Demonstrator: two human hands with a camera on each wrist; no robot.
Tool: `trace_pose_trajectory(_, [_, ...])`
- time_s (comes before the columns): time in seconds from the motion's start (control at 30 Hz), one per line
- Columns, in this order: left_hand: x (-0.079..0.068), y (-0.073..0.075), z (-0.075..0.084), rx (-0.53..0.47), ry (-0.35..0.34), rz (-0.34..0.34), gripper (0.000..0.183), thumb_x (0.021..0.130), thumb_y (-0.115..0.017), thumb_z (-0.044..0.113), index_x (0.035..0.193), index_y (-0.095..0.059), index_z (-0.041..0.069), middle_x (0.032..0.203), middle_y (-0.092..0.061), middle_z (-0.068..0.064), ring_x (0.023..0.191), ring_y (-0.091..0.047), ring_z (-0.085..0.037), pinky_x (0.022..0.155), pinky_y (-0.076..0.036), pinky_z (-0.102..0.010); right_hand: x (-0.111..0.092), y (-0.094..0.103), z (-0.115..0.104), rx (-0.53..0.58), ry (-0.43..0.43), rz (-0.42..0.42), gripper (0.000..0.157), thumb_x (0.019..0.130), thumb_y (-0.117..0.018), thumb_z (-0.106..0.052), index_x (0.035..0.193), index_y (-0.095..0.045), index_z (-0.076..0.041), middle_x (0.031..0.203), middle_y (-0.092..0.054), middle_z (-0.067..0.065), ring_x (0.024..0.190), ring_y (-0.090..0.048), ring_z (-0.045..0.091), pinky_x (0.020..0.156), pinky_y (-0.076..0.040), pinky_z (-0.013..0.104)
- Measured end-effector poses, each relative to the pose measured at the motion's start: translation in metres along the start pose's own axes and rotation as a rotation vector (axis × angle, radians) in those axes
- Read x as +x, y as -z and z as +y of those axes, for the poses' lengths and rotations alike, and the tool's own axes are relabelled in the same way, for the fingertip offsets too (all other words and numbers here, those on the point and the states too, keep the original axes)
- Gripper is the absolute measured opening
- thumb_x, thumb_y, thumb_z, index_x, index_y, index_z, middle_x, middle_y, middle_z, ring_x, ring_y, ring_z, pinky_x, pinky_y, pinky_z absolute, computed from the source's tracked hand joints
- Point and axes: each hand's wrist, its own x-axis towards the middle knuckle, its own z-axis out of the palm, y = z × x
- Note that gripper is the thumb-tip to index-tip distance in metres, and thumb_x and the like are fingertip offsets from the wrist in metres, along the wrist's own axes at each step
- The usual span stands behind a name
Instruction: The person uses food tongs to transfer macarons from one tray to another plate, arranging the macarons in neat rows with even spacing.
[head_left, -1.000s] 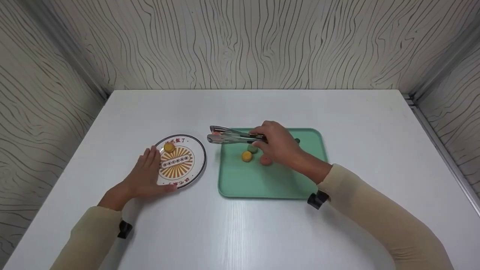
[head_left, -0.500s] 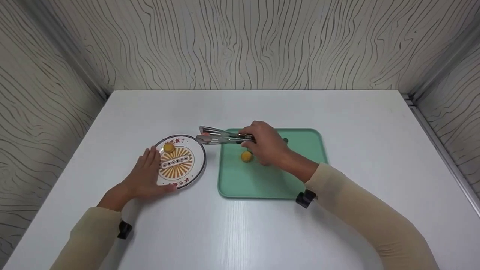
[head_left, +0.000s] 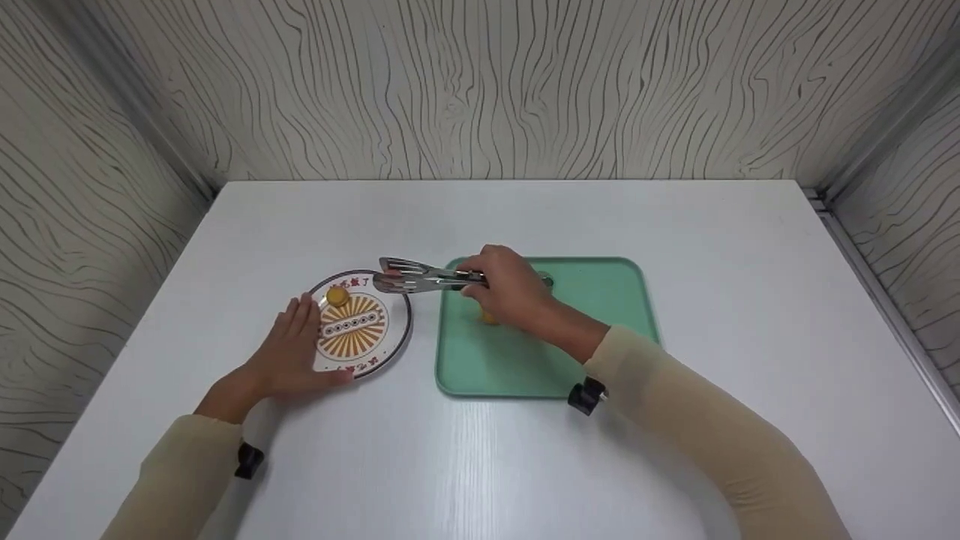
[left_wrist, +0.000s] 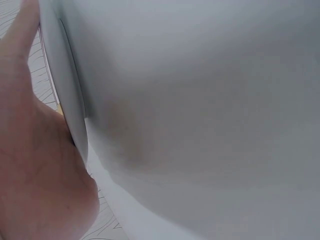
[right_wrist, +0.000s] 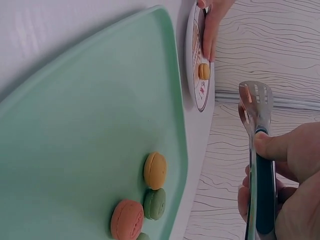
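My right hand (head_left: 510,289) grips metal tongs (head_left: 431,279) by their dark handles. Between the tong tips, a pinkish macaron (head_left: 391,275) shows partly through the slots, above the plate's right rim. My left hand (head_left: 289,349) rests along the left edge of the patterned round plate (head_left: 399,322), fingers straight and thumb spread at the near rim. A yellow macaron (head_left: 337,296) lies on the plate near the fingertips. On the green tray (head_left: 480,375) are a yellow macaron (right_wrist: 155,170), a green macaron (right_wrist: 154,204) and a pink macaron (right_wrist: 127,220), mostly hidden by my right hand in the head view.
Another greenish macaron (right_wrist: 143,236) is cut off at the right wrist view's bottom edge. The white table (head_left: 360,465) carries plate and tray side by side, with a narrow gap between. Wood-patterned panels (head_left: 480,90) stand behind and at both sides.
My right hand has moved left with the tongs and the pinkish macaron, from over the tray's left edge to over the plate's right rim. My left hand and the plate have stayed put.
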Motion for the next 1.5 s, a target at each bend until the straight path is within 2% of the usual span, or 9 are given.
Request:
trace_pose_trajectory(0.4, [-0.001,0.000,-0.002,0.014,0.001,0.005,0.132,0.082,-0.067,0.072,0.155,-0.004,-0.017,0.164,0.006,-0.035,0.152,0.007,-0.051,0.121,-0.004,-0.063,0.023,-0.016,-0.018,0.022,-0.053,-0.012,0.023,0.095,-0.072,-0.010,0.117,-0.077,-0.009,0.101,-0.069,0.003,0.089,-0.055,0.018,0.080,-0.048,0.033])
trace_pose_trajectory(0.67, [-0.002,0.002,0.001,0.010,0.000,0.003,0.131,0.082,-0.068,0.071,0.154,-0.004,-0.018,0.163,0.006,-0.036,0.152,0.007,-0.051,0.121,-0.003,-0.063,0.034,-0.030,-0.020,-0.016,-0.032,-0.013,0.022,0.093,-0.073,-0.007,0.115,-0.077,-0.007,0.101,-0.070,0.006,0.091,-0.058,0.019,0.083,-0.050,0.036])
trace_pose_trajectory(0.83, [-0.001,0.001,0.000,0.009,0.006,0.000,0.132,0.081,-0.068,0.072,0.154,-0.004,-0.018,0.163,0.007,-0.035,0.152,0.008,-0.050,0.121,-0.003,-0.063,0.040,-0.036,-0.021,-0.027,-0.058,-0.028,0.023,0.094,-0.073,-0.007,0.116,-0.077,-0.006,0.104,-0.070,0.007,0.096,-0.060,0.020,0.088,-0.051,0.037])
trace_pose_trajectory(1.13, [-0.001,0.001,0.000,0.015,-0.001,-0.004,0.133,0.081,-0.067,0.072,0.154,-0.002,-0.018,0.163,0.008,-0.036,0.151,0.009,-0.051,0.121,-0.002,-0.062,0.045,-0.050,-0.018,-0.057,-0.085,-0.030,0.024,0.093,-0.071,-0.006,0.117,-0.076,-0.004,0.108,-0.070,0.011,0.105,-0.064,0.025,0.094,-0.051,0.040])
trace_pose_trajectory(1.5, [-0.002,0.000,-0.001,0.000,0.001,-0.004,0.134,0.081,-0.069,0.072,0.154,-0.002,-0.018,0.163,0.008,-0.036,0.151,0.009,-0.052,0.121,-0.001,-0.063,0.049,-0.061,-0.020,-0.093,-0.098,-0.053,0.022,0.094,-0.071,-0.008,0.116,-0.076,-0.005,0.107,-0.071,0.010,0.105,-0.064,0.024,0.094,-0.051,0.039])
